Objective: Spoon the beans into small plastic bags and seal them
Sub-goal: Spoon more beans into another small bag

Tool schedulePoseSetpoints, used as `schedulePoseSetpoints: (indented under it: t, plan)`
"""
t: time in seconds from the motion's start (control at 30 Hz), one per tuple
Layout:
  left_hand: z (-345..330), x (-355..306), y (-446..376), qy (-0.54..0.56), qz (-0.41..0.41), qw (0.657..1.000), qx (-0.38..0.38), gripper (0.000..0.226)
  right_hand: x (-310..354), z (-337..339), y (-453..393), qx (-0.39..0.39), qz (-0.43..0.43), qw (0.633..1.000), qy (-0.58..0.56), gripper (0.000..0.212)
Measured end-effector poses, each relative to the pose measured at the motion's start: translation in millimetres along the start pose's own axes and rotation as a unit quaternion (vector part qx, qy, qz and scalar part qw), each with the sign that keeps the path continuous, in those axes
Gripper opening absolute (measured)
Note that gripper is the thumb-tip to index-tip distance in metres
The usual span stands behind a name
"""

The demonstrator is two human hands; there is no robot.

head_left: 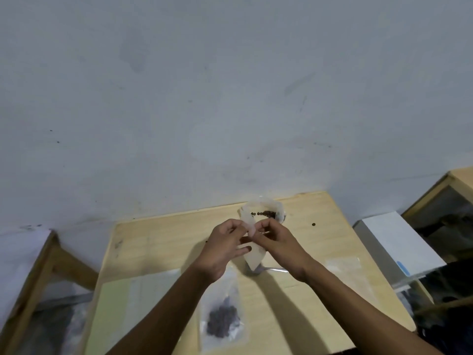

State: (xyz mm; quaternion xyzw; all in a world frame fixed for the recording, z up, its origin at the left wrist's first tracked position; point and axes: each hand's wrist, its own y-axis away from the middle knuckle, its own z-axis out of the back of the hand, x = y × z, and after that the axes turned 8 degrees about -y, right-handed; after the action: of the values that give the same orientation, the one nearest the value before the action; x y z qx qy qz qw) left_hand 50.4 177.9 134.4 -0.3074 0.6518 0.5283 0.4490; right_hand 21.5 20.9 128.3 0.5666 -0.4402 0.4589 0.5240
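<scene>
Filled bag (pixel 222 320): 1 | left hand (pixel 222 248), right hand (pixel 277 243): grip pinching empty bag (pixel 252 257)

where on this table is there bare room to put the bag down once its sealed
Bare wood shows at the table's far left, between the wall edge and the flat sheet. Another patch lies far right, around the stray bean. The middle is crowded: bean container, filled bag, empty bag.

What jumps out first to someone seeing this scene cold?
Two bare hands, left hand and right hand, pinch a small clear bag above the middle of a pale wooden table. Nearer the camera lies a filled bag of dark beans; an open bag of beans sits at the far edge.
</scene>
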Motion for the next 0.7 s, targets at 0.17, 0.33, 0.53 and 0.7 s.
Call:
schedulePoseSetpoints:
  t: [0.17,0.33,0.53,0.7]
  plan:
    - [9.5,8.5,3.1,-0.068,-0.028,0.997,-0.016,0.014,-3.7,-14.5,-0.6,-0.046,0.015,0.998,0.038,0.013]
    - [11.0,14.3,3.2,-0.087,-0.013,0.994,-0.058,0.016,-10.4,-21.1,-1.0,-0.091,0.023,0.992,0.087,0.025]
    - [8.2,19.3,5.1,-0.083,0.021,0.995,-0.049,0.028,-12.5,-29.1,1.5,-0.102,0.040,0.979,0.172,0.031]
    - [8.2,27.0,6.6,-0.139,0.024,0.989,-0.039,0.023,-22.2,-22.9,1.0,-0.127,0.014,0.973,0.191,0.030]
